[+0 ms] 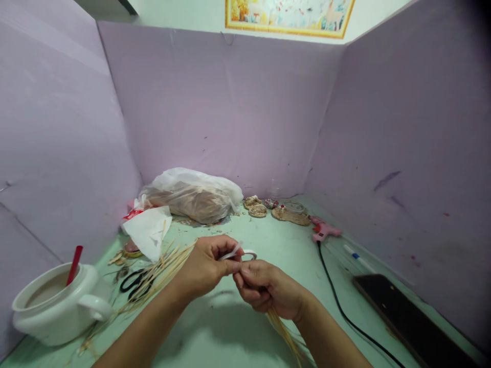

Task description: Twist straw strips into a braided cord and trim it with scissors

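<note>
My left hand (209,263) is closed in a pinch, with a thin whitish strip (233,251) between its fingers. Touching its fingertips, my right hand (268,289) is curled around a bundle of pale straw strands (282,329) that hangs down toward the table's front. A narrow white ring (251,252), which looks like a tape roll, shows just behind the right fingers; I cannot tell which hand supports it. More loose straw (161,271) lies left of my left hand, partly over black-handled scissors (136,282).
At left stands a white pot (53,317) with a red stick (74,266). Behind are a plastic bag (192,197), white paper (149,232) and woven straw pieces (291,214). On the right lie a pink glue gun (324,230) with black cord, a pen (359,258) and a phone (406,312).
</note>
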`<state>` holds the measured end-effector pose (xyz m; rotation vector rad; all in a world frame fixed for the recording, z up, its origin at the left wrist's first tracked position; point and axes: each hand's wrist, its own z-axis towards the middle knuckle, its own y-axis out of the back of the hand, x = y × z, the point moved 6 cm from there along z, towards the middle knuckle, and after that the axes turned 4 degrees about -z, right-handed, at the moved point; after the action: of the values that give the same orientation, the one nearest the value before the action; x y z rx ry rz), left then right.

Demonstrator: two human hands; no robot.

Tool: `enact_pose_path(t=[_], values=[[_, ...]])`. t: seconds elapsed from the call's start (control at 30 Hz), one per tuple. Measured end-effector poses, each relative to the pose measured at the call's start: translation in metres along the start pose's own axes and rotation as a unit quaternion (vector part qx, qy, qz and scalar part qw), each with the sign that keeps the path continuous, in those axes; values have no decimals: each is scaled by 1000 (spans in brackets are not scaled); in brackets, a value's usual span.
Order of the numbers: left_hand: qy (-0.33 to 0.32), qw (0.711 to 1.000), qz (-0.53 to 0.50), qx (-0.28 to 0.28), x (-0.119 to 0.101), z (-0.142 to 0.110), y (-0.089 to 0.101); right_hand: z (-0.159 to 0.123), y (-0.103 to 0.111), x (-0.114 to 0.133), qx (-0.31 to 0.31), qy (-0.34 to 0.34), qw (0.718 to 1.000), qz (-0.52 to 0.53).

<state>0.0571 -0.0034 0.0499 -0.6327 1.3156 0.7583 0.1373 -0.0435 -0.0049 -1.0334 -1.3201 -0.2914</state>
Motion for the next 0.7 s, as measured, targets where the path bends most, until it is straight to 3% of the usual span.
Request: enact_pose_path(t=[0.27,0.53,0.7], values=[[-11,1000,-5,-8,0,-1,0,0,5,2,-81,44,996,-13],[-5,998,40,-42,4,-1,0,-5,11,3,-217,10,975,-44],[-25,996,77,-47,3,0,2,-6,12,7,-242,26,968,-58]])
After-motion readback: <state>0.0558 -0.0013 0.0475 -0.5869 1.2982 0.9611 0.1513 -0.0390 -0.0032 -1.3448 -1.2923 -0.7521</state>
